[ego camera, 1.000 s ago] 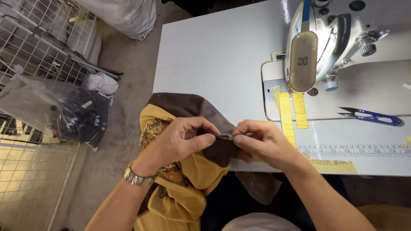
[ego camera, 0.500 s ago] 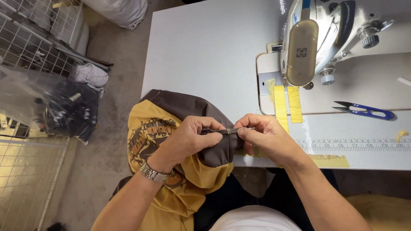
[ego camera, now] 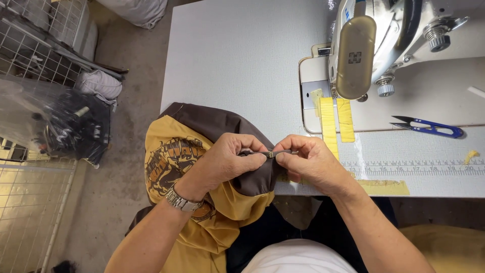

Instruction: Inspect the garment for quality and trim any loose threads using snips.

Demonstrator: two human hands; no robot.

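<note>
Garment (ego camera: 212,167), brown and yellow, draped over the near edge of the white table (ego camera: 242,60); its brown fold pinched between left hand (ego camera: 227,162) and right hand (ego camera: 310,162). Beyond: sewing machine (ego camera: 374,45), blue snips (ego camera: 429,129).

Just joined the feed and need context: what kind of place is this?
Most likely a garment sewing workshop: an industrial sewing machine on a white table, blue thread snips, and both hands pinching a brown-and-yellow garment.
</note>
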